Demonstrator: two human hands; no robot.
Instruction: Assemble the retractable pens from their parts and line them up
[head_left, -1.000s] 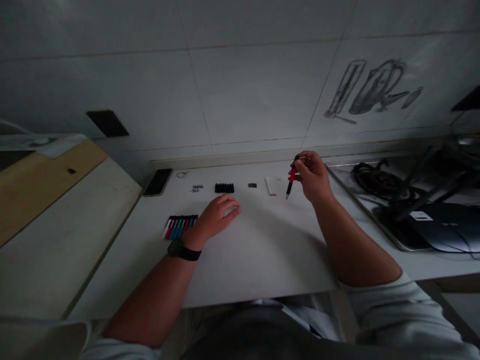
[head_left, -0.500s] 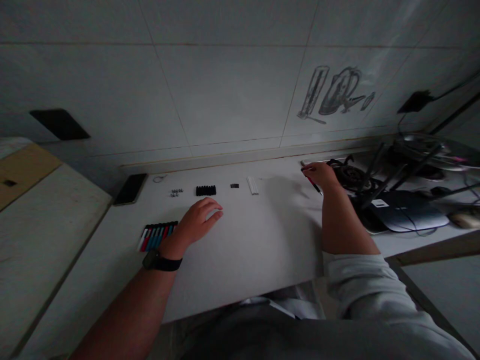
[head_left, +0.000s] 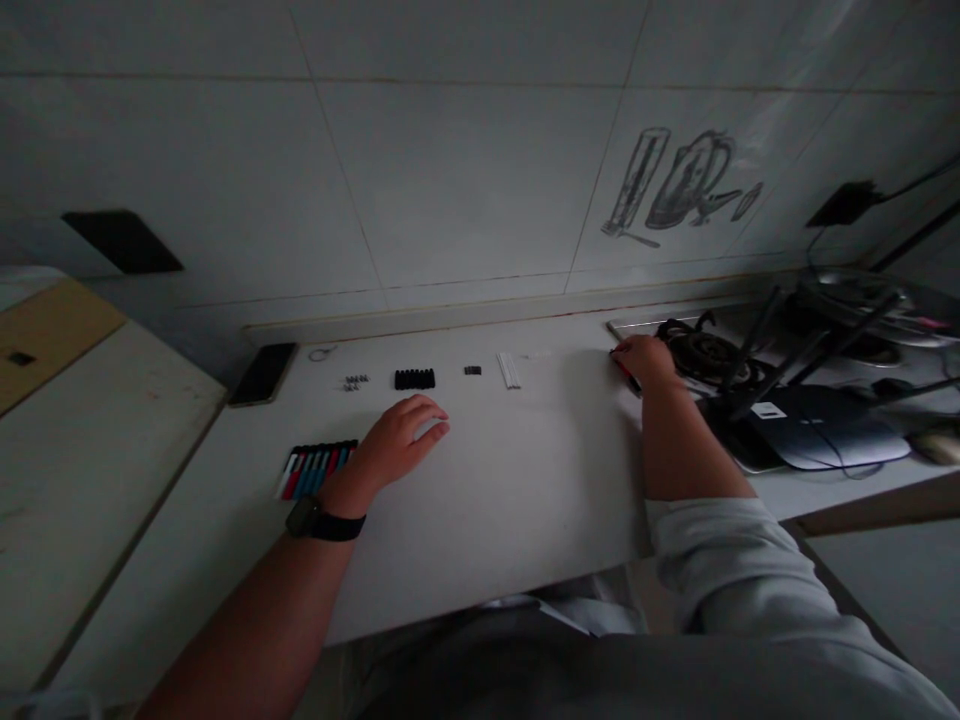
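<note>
My right hand (head_left: 645,358) is at the far right of the white table, its fingers closed on a slim red and black pen (head_left: 627,374). Part of the pen is hidden by the fingers. My left hand (head_left: 403,440), a dark watch on its wrist, rests over the table with fingers loosely curved and apart, holding nothing. Beside that wrist lies a row of white, red and blue pen barrels (head_left: 315,474) with black ends. Farther back are a row of black grip-like pieces (head_left: 415,380), small dark pieces (head_left: 472,370), thin white sticks (head_left: 508,371) and tiny metallic parts (head_left: 355,382).
A dark phone (head_left: 262,374) lies at the table's back left, beside a thin ring (head_left: 322,354). On the right, a gas burner (head_left: 709,352) and a black router-like device (head_left: 832,425) with antennas and cables stand close to my right forearm. A tiled wall (head_left: 480,180) rises behind.
My right hand has shifted slightly and lowered the pen, so less of it shows now. My left hand keeps its pose. The view has turned a little.
</note>
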